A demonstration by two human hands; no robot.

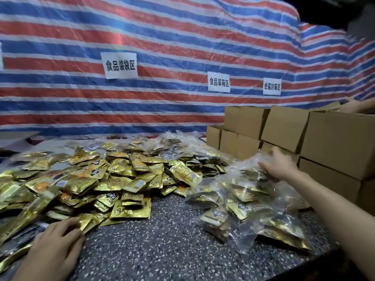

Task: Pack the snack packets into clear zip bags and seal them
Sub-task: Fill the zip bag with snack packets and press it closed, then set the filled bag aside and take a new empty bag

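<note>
A big heap of gold snack packets [113, 175] covers the left and middle of the speckled table [162, 250]. On the right lie several clear zip bags [249, 209] filled with packets. My left hand [54, 246] rests with fingers spread on the near edge of the loose heap, touching gold packets. My right hand [278, 165] reaches out over the filled bags and grips the crumpled clear plastic of the top bag [243, 169], close to the cardboard boxes.
Stacked brown cardboard boxes [334, 147] line the right side. Another person's hand [353, 105] rests on a box at the far right. A striped tarp [162, 47] with white paper signs [119, 64] forms the back wall. More filled bags [172, 142] lie behind the heap.
</note>
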